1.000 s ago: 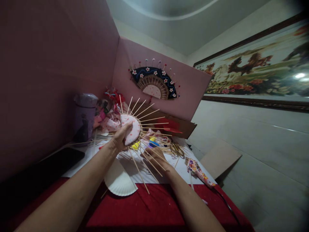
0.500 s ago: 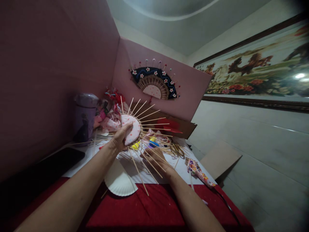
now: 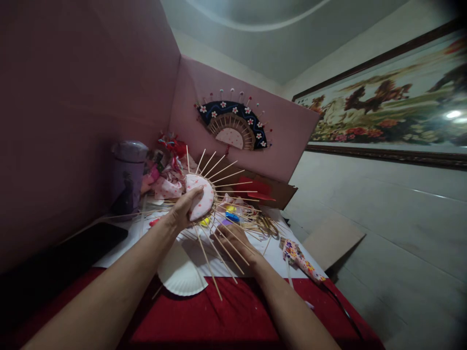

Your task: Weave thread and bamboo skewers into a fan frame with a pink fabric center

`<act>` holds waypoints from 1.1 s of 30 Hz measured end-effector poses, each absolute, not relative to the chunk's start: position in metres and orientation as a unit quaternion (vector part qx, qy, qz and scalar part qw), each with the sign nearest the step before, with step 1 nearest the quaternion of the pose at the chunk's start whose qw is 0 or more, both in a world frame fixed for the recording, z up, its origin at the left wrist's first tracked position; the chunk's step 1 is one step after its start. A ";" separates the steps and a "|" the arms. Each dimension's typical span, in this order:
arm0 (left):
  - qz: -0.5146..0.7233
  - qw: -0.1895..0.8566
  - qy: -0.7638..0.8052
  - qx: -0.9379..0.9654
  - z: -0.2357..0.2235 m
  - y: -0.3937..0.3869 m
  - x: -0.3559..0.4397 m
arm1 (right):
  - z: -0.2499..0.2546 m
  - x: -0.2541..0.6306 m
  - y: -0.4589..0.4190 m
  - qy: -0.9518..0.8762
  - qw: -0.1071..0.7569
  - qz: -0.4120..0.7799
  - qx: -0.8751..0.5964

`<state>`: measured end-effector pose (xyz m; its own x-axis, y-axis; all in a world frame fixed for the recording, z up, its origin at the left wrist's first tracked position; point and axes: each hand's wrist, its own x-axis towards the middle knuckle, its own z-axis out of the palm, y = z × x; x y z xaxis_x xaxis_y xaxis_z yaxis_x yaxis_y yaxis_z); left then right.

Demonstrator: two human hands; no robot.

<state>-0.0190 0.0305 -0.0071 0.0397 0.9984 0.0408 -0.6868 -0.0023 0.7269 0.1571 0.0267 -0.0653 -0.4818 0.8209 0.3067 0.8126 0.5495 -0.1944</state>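
My left hand (image 3: 182,209) grips a half-round piece covered in white fabric with small pink-red spots (image 3: 203,200), its thumb lying on the face. Thin wooden sticks (image 3: 226,171) fan out from the curved edge, where braided cord seems to run between them. Behind the lower sticks is my right hand (image 3: 235,239), with bent fingers drawn together; what they hold, if anything, is partly hidden. A blue oval item (image 3: 232,217) lies just beyond that hand. Below the fan, a white fluted paper plate piece (image 3: 182,274) rests across the paper and the red cloth.
A finished-looking dark fan with flowers (image 3: 235,111) hangs on the pink board. Scissors (image 3: 268,226) and loose sticks lie at right, near a flower-patterned glue gun (image 3: 301,260). At left stand a purple flask (image 3: 127,180) and a black flat object (image 3: 98,240).
The half-round piece has shifted slightly right and down, its sticks turning a little clockwise. My right hand stays behind the lower sticks, almost unmoved.
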 end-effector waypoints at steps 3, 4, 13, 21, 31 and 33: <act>0.642 0.650 0.274 0.301 -0.007 0.030 -0.018 | -0.064 0.157 0.025 -0.864 0.185 0.014 -0.468; 0.641 0.649 0.279 0.301 -0.007 0.030 -0.018 | -0.064 0.157 0.025 -0.865 0.184 0.017 -0.466; 0.640 0.653 0.270 0.302 -0.008 0.031 -0.019 | -0.068 0.156 0.027 -0.865 0.192 0.007 -0.464; 0.642 0.669 0.244 0.283 -0.007 0.030 -0.021 | -0.057 0.153 0.019 -0.867 0.182 0.018 -0.463; 0.644 0.678 0.234 0.267 -0.001 0.024 -0.021 | -0.059 0.154 0.020 -0.873 0.176 0.026 -0.454; 0.641 0.682 0.234 0.263 0.001 0.023 -0.022 | -0.058 0.154 0.019 -0.873 0.170 0.038 -0.455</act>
<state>-0.0217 0.0227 0.0009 0.0699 0.9974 0.0184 -0.7516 0.0406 0.6583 0.1544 0.0185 -0.0584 -0.5284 0.8076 0.2620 0.7815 0.5832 -0.2214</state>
